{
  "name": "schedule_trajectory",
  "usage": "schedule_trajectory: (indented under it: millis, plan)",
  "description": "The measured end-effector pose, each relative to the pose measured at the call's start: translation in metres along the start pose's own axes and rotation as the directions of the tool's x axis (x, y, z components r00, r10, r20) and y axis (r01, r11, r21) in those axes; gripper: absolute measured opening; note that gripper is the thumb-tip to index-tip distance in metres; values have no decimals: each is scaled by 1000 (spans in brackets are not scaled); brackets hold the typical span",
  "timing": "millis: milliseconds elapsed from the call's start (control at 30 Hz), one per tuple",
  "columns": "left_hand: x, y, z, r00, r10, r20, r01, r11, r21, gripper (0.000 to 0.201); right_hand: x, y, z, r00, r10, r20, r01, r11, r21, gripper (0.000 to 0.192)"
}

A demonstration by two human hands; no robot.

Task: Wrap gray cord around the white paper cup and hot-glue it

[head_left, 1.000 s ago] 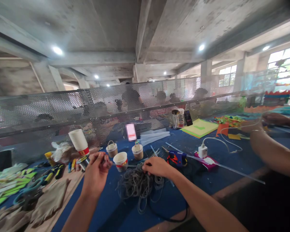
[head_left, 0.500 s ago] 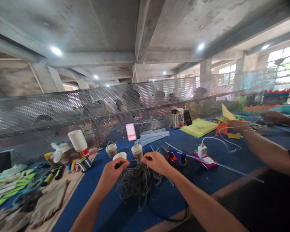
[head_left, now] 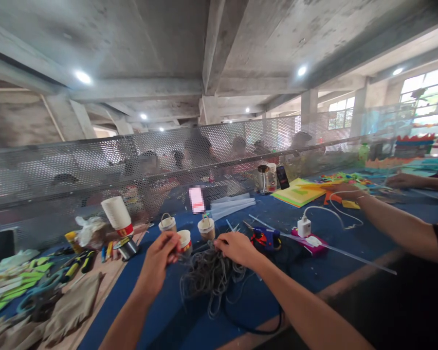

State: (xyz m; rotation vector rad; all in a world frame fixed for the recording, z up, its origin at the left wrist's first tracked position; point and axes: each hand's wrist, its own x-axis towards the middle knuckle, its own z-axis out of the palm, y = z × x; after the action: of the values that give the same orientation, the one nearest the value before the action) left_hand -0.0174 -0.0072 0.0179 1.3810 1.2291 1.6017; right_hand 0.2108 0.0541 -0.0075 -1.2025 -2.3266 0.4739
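A: Since half a second ago the left hand (head_left: 159,255) has pulled back left off the cord; the paper cup (head_left: 184,241) it was covering now shows on its side, right at the fingertips

B: Left grip?

A: Fingers curled, pinching something small beside the cup. Can't tell if it's a cord strand or the cup rim

B: Right?

A: Right hand (head_left: 235,247) sits on the top right edge of the grey cord tangle (head_left: 209,274), fingers bent down into the strands, gripping them

B: Where's the tangle?

A: Heaped on the blue table top (head_left: 263,304) between both hands, loose loops trailing toward the near edge

B: Around it?

A: Two small brown cup baskets with handles (head_left: 167,223) (head_left: 206,228) just behind. Blue glue gun (head_left: 265,238) to the right of the right hand, white charger (head_left: 304,226) with its cable further right. Stack of white cups (head_left: 117,214) leaning at the left, pliers (head_left: 81,261) and green cutouts (head_left: 10,282) beyond that. Perforated metal screen (head_left: 95,165) along the back of the table

B: Anyone else?

A: Another person's arm (head_left: 394,226) reaches across at the right, its hand on coloured paper (head_left: 300,192)
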Motion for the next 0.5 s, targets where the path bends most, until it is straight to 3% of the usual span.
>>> schedule_trajectory:
  millis: [100, 200, 400, 500]
  plan:
    - [-3, -5, 9, 992, 48, 113, -91, 901, 424, 24, -1, -5, -3, 995, -5, -99, 2, 1000, -22, 36]
    - [-6, -9, 15, 978, 58, 200, -165, 799, 579, 22, -3, -8, -3, 987, -21, -159, 14, 999, -44, 37]
    - [-6, -1, 10, 930, -56, 363, -123, 884, 451, 19, -4, -7, 1, 989, -9, -148, -1, 998, -68, 36]
    - [-8, 7, 2, 918, -112, 380, 27, 975, 221, 20, -2, -3, 2, 996, 4, -87, -7, 999, -38, 37]
